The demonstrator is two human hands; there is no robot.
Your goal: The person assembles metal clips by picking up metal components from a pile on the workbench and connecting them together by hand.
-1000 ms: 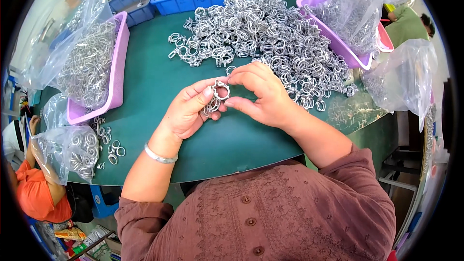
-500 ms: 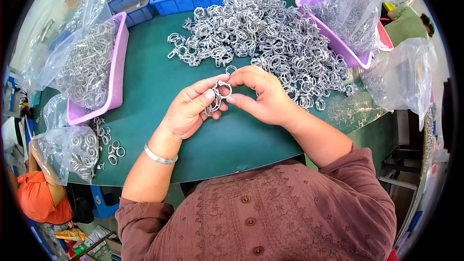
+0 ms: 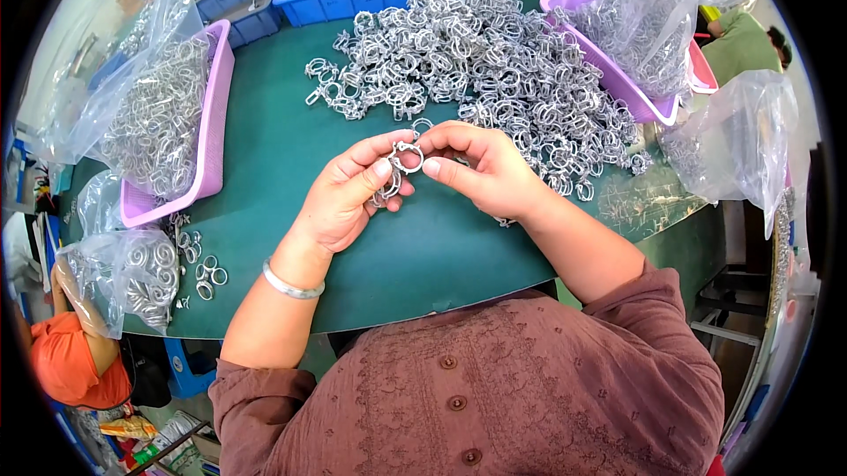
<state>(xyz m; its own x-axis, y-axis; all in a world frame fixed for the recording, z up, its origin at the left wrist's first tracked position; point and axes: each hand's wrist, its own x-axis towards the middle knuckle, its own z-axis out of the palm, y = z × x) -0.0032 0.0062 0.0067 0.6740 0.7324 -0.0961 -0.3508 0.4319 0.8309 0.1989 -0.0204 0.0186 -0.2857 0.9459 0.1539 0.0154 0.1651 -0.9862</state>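
In front of me, over the green table, my left hand (image 3: 340,194) is closed around a few linked silver metal rings (image 3: 408,158). Its thumb presses on them, and part of the cluster hangs below the fingertips. My right hand (image 3: 494,172) meets the same cluster from the right, its thumb and bent index finger at the edge of the upper ring. Exactly how the ring sits between those fingertips is partly hidden. Just beyond my hands spreads a large pile of similar metal rings (image 3: 468,57).
A lilac basket (image 3: 216,114) with bagged metal pieces stands at the left, another lilac basket (image 3: 609,74) at the far right. Blue bins (image 3: 357,1) line the back. Loose rings (image 3: 210,277) lie near the front left edge. Other people sit at both sides.
My right thumb has moved up to the side of the upper ring, and my right hand has turned slightly. The left hand keeps its hold almost unmoved.
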